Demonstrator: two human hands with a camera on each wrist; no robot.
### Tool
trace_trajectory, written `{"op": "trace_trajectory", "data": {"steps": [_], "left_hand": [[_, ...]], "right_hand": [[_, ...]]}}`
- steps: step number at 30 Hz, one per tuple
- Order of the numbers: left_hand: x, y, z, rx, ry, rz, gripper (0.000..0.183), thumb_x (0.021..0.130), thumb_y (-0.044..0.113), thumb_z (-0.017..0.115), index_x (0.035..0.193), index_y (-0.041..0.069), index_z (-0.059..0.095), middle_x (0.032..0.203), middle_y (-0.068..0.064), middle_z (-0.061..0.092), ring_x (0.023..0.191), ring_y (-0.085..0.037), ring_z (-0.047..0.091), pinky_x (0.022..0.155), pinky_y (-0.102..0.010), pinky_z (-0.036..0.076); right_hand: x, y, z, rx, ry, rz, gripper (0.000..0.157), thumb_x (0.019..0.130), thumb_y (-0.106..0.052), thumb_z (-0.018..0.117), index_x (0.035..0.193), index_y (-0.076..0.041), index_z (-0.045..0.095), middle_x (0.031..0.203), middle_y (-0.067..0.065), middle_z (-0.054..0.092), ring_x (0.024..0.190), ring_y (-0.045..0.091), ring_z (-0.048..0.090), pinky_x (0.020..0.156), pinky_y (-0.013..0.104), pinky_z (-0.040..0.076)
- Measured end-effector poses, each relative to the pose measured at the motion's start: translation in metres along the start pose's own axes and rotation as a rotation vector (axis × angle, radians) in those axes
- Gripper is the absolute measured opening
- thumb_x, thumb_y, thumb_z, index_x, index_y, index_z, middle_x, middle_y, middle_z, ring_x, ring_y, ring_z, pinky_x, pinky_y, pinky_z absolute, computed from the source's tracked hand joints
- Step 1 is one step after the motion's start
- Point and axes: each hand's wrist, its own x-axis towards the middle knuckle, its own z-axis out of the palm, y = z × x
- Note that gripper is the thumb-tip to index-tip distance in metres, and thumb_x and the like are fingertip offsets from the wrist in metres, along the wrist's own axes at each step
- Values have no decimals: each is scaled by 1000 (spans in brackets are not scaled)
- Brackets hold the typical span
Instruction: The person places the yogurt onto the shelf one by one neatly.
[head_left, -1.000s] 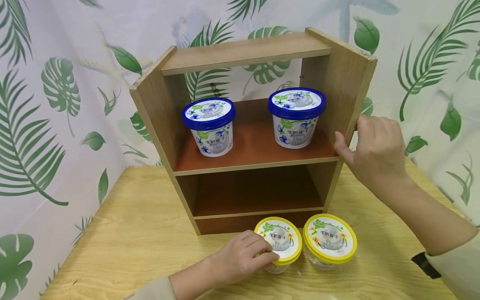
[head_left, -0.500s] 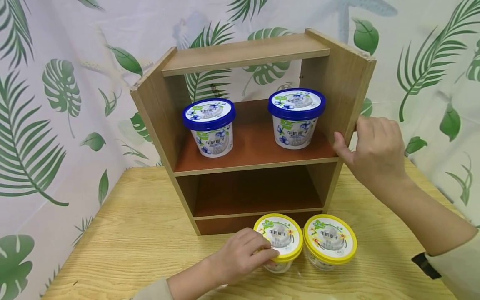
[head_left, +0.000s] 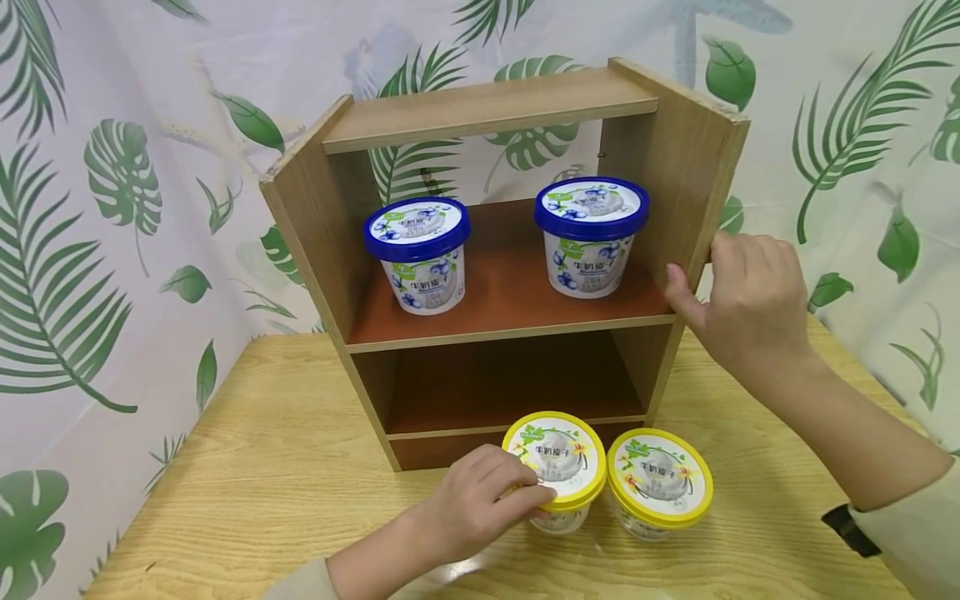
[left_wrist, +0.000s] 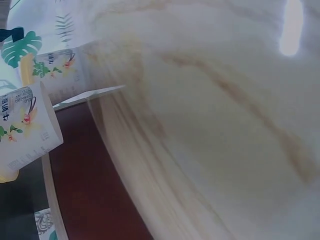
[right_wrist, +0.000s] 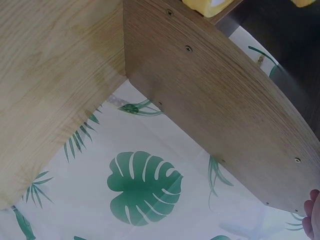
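My left hand (head_left: 480,504) holds a yellow-lidded tub (head_left: 558,454) by its left side, thumb at the rim of the lid. In the left wrist view this white tub (left_wrist: 25,130) hangs clear of the table, in front of the shelf's base. Just right of it, a second yellow-lidded tub (head_left: 660,475) stands on the table. My right hand (head_left: 750,300) grips the right side panel of the small wooden shelf (head_left: 690,192), thumb on the front edge, fingers behind. Only some right fingertips (right_wrist: 309,220) show at the panel in the right wrist view.
Two blue-lidded tubs, one on the left (head_left: 420,254) and one on the right (head_left: 591,237), stand on the shelf's upper board. Below is a lower compartment (head_left: 517,379). The shelf stands on a wood-grain table (head_left: 277,433) before a leaf-patterned backdrop (head_left: 172,208).
My left hand has raised the yellow-lidded tub slightly off the table, moving it up and toward the shelf. The right hand keeps its grip on the side panel.
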Motion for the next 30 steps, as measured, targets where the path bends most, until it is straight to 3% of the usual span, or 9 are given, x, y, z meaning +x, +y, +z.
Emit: {"op": "trace_trajectory", "data": {"steps": [17, 30], "left_hand": [[18, -9, -9, 77, 66, -3, 19, 91, 27, 63, 95, 10, 68, 88, 1, 61, 79, -11, 56, 75, -18, 48], [33, -17, -6, 123, 137, -6, 18, 93, 24, 59, 92, 9, 69, 84, 0, 59, 75, -11, 54, 71, -18, 47]], "right_hand": [[0, 0, 1, 6, 2, -6, 46, 93, -33, 45, 80, 11, 48, 62, 25, 49, 57, 41, 43, 53, 46, 34], [1, 1, -1, 3, -1, -25, 46, 93, -32, 45, 79, 11, 47, 61, 25, 48, 56, 40, 42, 53, 45, 33]]}}
